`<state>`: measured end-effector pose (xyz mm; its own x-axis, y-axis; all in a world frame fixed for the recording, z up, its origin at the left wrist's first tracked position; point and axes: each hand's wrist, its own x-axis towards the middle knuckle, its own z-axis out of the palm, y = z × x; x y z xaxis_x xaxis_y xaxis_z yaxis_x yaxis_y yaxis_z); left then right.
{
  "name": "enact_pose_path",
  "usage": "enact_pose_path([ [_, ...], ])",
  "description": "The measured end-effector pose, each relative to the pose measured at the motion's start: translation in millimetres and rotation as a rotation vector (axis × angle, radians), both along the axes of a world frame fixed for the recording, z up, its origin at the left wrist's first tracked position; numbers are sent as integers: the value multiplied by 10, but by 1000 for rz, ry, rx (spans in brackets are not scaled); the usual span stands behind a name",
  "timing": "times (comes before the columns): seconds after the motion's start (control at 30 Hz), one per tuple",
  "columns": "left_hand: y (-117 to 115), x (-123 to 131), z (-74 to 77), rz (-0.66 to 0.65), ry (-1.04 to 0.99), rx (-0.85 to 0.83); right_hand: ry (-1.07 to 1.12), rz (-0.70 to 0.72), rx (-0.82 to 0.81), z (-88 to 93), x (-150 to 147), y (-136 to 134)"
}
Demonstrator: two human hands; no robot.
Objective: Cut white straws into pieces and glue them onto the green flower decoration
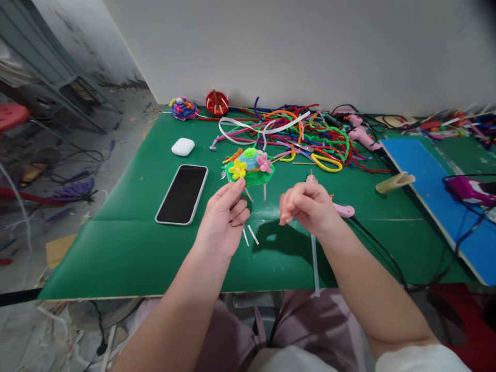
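My left hand (223, 219) pinches a small pipe-cleaner craft (253, 178) by its near edge, above the table. The craft has a green rim, a blue domed top, and yellow and pink flowers; two thin pale strips hang below it. To the right, my right hand (310, 206) is closed with fingers curled together; whatever is in them, if anything, is too small to make out. Beneath that hand lies a pink glue gun (344, 210), partly hidden, with a translucent glue stick (315, 268) pointing toward me. Two short white strips (252, 235) lie between my hands.
A phone (182, 195) and white earbud case (183, 147) are at left. Behind lie tangled pipe cleaners (271, 132), yellow-handled scissors (327, 164) and another pink glue gun (363, 137). A blue board (426, 175) and black cords are at right on the green table (155, 263).
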<state>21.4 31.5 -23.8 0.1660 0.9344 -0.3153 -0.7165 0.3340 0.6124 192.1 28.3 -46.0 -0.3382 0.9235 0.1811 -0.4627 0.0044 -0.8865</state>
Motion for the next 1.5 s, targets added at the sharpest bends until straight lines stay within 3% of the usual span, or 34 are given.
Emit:
enact_pose_path([
  [0.9,-8,10,5,-12,0,2,13,-106,19,13,-20,12],
  [1.37,-2,-1,15,-20,12,-7,26,-43,82,25,14,6],
  [1.5,-6,-4,15,-16,6,-4,-17,-83,72,28,-7,3],
])
